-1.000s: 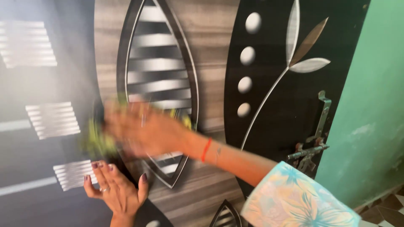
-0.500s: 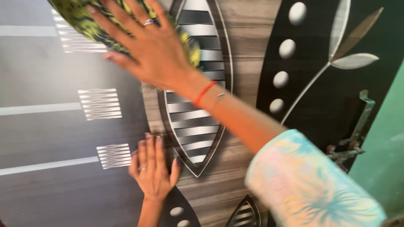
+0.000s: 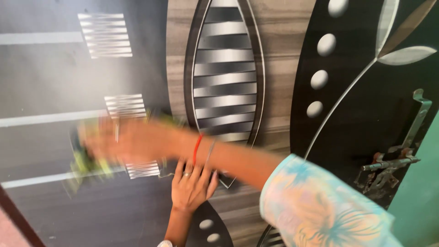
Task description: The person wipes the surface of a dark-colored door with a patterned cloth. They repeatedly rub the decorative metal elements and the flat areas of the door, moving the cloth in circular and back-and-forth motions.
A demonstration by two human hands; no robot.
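Right hand (image 3: 123,139): blurred, pressing green cloth (image 3: 87,162) flat on door (image 3: 50,82) | Left hand (image 3: 192,183): empty, open-palmed just below | Progress: unclear; no dirt visible on the door.

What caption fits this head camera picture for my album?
A right hand presses a green cloth against a patterned door while the left hand lies flat on it.
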